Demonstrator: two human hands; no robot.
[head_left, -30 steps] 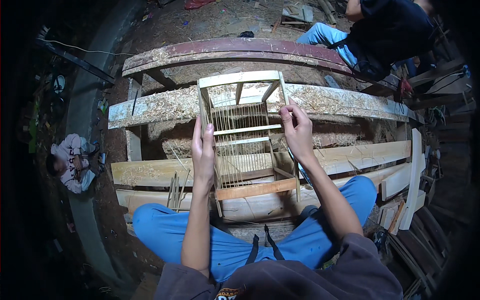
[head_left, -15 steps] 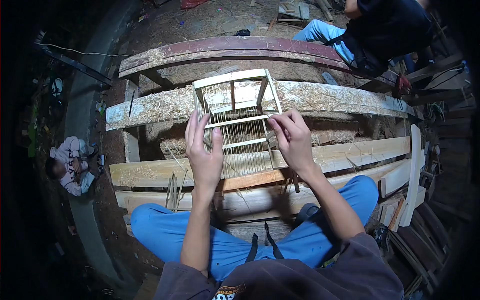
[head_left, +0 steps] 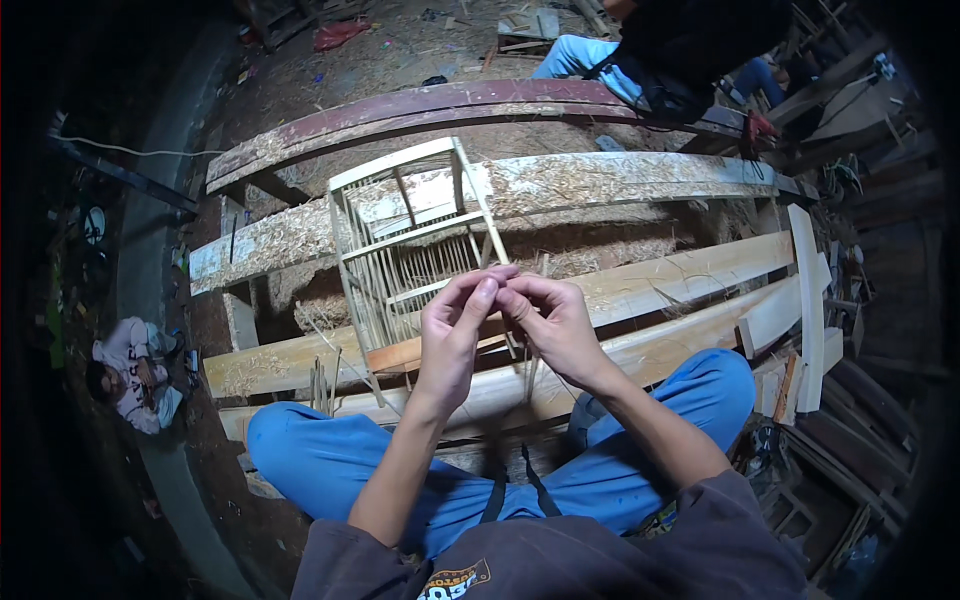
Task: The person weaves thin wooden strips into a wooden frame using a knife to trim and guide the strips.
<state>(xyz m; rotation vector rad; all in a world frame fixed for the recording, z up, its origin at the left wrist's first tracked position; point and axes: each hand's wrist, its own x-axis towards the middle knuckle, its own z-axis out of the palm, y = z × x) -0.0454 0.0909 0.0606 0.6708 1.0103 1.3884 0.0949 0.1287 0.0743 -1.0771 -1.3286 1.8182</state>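
My left hand and my right hand meet fingertip to fingertip in front of the cage. Thumbs and fingers of both are pinched closed; whatever lies between them is too small or hidden to make out. Just beyond them, slightly left, stands an open wooden cage frame with rows of thin slats, like a birdcage. It rests tilted across the planks. An orange-brown board runs along its near side, partly covered by my hands. Several thin sticks stand near my left knee.
Pale planks and a shavings-covered bench cross in front of me, with a dark red bench beyond. Another person sits at the far right; one more is at the left. Offcut boards stack at right.
My hands have left the sides of the cage and come together nearer me. The cage now sits more turned. The whole view has shifted a little.
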